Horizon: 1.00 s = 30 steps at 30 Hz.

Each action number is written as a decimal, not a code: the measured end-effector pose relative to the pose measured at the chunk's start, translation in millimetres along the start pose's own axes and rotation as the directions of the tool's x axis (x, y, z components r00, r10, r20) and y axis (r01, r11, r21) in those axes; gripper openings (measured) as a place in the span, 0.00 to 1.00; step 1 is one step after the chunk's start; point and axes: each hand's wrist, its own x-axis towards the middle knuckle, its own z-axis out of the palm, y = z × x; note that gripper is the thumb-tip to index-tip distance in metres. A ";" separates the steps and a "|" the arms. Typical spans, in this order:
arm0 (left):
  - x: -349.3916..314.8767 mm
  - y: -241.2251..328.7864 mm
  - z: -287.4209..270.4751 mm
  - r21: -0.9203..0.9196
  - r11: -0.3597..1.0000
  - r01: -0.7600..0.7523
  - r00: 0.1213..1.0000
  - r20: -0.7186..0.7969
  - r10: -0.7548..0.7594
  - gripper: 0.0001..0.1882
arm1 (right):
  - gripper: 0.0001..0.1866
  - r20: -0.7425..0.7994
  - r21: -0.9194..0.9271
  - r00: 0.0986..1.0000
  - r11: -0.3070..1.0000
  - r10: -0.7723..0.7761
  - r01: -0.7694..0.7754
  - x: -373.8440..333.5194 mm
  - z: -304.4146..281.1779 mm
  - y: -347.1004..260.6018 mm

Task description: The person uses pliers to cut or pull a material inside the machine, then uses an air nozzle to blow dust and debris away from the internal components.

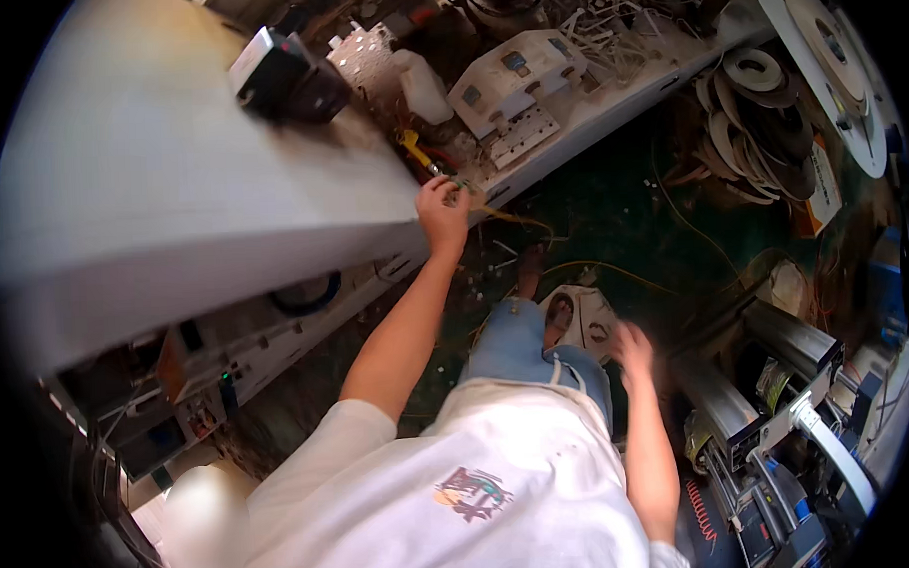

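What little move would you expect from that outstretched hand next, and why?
Probably closing on the yellow-handled tool and lifting it: the left hand rests at the bench edge just beside it, fingers curled there, while the right hand hangs blurred and apparently empty.

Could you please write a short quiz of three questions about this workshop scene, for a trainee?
1. True or false: the left hand is at the edge of the workbench, beside a yellow-handled tool.
2. Which hand is away from the bench, hanging blurred beside the jeans? A) left B) right C) both
3. Fill in: the large white reel is at the upper ____ of the picture.

Key
1. True. The fingers are at the bench edge, next to the tool; whether they grip it cannot be told.
2. B. The right hand is low, near the grey machine, and holds nothing visible.
3. Right.
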 end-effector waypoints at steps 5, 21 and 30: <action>96.1 -59.2 88.5 0.115 0.949 0.295 0.936 -0.233 -0.263 0.13 | 0.16 -0.268 -0.121 0.928 0.947 0.259 -0.299 -71.9 -183.1 52.2; 78.3 -44.8 142.0 0.184 0.934 0.308 0.952 -0.063 -0.301 0.27 | 0.21 -0.187 -0.315 0.979 0.938 0.085 -0.142 20.3 -252.9 -21.5; -142.4 471.5 391.0 0.070 0.342 0.937 -0.072 0.997 -0.005 0.44 | 0.34 0.111 0.992 0.955 0.090 -0.274 -0.089 142.2 -404.7 -289.3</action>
